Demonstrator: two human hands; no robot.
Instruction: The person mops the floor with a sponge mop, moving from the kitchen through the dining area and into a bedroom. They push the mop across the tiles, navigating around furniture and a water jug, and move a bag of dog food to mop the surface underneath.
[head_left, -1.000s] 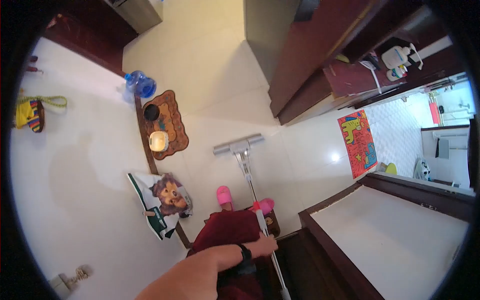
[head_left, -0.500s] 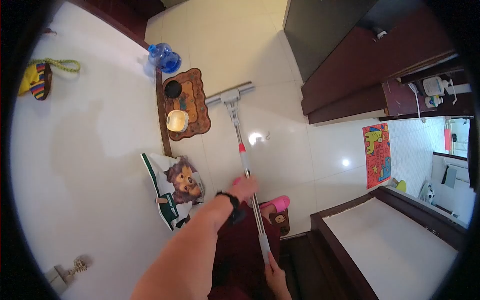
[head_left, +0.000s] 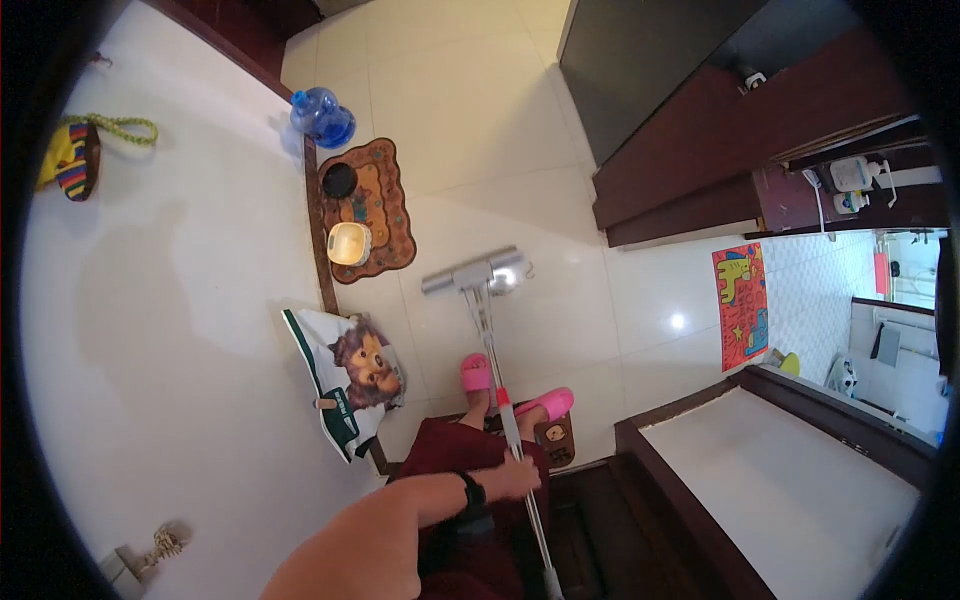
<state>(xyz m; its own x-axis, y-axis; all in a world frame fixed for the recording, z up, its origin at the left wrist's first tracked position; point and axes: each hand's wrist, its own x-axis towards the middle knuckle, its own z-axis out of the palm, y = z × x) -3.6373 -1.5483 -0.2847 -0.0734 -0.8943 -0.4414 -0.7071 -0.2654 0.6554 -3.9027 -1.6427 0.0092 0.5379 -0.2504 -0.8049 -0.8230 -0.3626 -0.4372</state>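
Observation:
My left hand (head_left: 515,478), with a black band on its wrist, is closed round the pole of a mop (head_left: 487,345). The mop's wide grey head (head_left: 472,276) rests on the pale tiled floor, in front of my feet in pink slippers (head_left: 545,404). A red collar marks the pole just above my hand in the view. The pole's lower end reaches the bottom edge of the picture. My right hand is out of view.
Left of the mop, a patterned mat (head_left: 392,225) holds a black bowl (head_left: 340,180) and a light bowl (head_left: 349,243). A blue bottle (head_left: 322,118) and a dog-picture bag (head_left: 365,365) stand by the wall. Right are a dark cabinet (head_left: 700,150) and a red mat (head_left: 740,305).
The mop head has come back from beside the patterned mat towards my feet. My left hand has moved down in the view with the pole. My right hand, seen half a second ago, has left the view.

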